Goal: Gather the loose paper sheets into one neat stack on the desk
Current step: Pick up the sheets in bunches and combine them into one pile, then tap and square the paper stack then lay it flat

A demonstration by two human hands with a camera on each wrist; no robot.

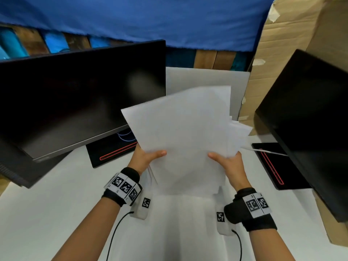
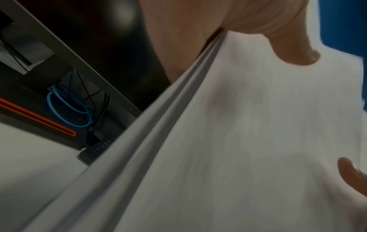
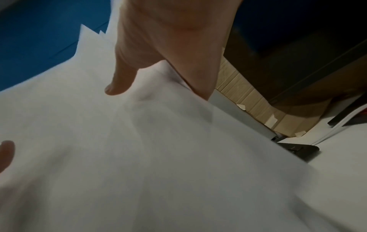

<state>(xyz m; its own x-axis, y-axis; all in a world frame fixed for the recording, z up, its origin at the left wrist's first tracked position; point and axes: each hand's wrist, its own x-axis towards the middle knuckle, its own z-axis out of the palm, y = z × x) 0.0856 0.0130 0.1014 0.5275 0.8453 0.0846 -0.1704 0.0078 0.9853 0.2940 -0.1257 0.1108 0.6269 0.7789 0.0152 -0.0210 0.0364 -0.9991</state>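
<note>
A bundle of white paper sheets is lifted above the white desk, its edges fanned and uneven, with corners sticking out on the right. My left hand pinches the bundle's left edge, thumb on top and fingers hidden beneath. My right hand pinches the right edge the same way. In the left wrist view the paper sheets show several layered edges under my thumb. The right wrist view has my right thumb lying on the top paper sheet.
A dark monitor stands at the left with its black base close to my left hand. A second monitor and its base stand at the right. A cardboard box and a white board are behind.
</note>
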